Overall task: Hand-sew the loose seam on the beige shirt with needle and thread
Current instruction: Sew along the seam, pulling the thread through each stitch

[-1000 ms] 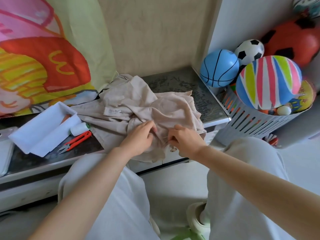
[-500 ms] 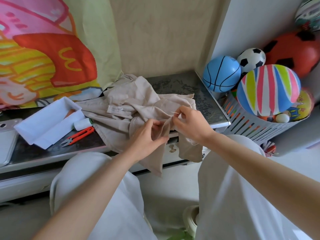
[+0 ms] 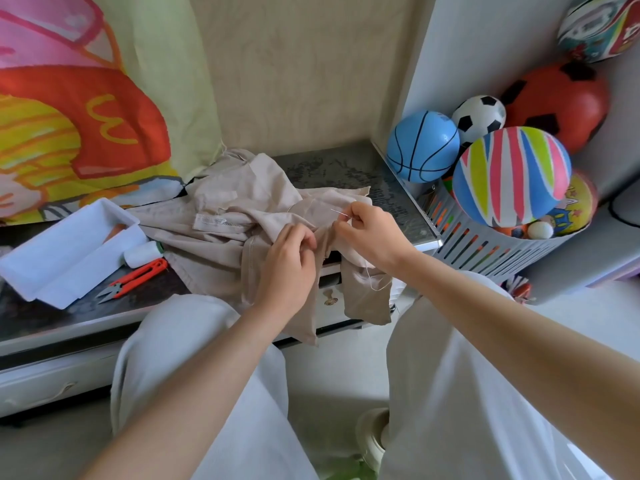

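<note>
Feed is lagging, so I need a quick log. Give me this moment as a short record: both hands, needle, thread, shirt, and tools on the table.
left hand: grips a fold of the beige shirt at the table's front edge
right hand: pinches the needle, tip pointing up-left
thread: pale strand hanging below the right wrist
shirt position: crumpled on the dark table, part hanging over the front
tools: white spool and orange snips left of the shirt, beside a white tray
</note>
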Tool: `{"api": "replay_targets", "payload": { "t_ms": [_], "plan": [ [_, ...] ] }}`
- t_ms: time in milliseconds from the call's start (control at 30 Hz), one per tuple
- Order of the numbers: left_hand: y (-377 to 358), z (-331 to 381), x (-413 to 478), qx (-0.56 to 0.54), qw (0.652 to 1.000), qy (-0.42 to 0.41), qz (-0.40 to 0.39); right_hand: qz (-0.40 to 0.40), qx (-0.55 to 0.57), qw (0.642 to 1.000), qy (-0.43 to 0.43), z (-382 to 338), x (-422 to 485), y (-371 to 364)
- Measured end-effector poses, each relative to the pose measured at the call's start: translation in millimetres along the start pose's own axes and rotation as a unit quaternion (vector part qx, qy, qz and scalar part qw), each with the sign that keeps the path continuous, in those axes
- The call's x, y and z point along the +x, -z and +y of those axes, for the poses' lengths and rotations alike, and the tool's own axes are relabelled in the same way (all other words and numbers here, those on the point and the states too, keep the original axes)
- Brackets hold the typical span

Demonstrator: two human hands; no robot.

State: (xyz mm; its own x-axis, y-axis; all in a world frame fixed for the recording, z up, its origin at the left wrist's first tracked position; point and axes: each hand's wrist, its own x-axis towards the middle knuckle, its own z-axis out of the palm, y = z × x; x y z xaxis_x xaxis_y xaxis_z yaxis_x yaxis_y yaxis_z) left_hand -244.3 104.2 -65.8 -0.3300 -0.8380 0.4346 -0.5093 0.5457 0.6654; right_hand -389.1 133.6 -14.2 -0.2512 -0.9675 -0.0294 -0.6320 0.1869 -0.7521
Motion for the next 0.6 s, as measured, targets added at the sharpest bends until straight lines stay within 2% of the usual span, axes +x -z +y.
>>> {"api": "replay_targets", "payload": {
  "t_ms": [133, 267, 400, 600],
  "plan": [
    [-8, 0, -1, -0.021, 0.999, 0.028, -0.018, 0.001, 0.021, 1.000, 0.001, -3, 3, 0],
    [-8, -6, 3, 0.030, 0.999, 0.010, 0.004, 0.008, 0.024, 1.000, 0.002, -2, 7, 0],
    [0, -8, 6, -0.025, 1.000, 0.015, -0.010, 0.016, 0.006, 1.000, -0.017, 7, 12, 5],
    [0, -14, 14, -0.101, 0.980, 0.150, -0.082, -0.012, -0.015, 0.999, -0.045, 23, 10, 11]
  ]
}}
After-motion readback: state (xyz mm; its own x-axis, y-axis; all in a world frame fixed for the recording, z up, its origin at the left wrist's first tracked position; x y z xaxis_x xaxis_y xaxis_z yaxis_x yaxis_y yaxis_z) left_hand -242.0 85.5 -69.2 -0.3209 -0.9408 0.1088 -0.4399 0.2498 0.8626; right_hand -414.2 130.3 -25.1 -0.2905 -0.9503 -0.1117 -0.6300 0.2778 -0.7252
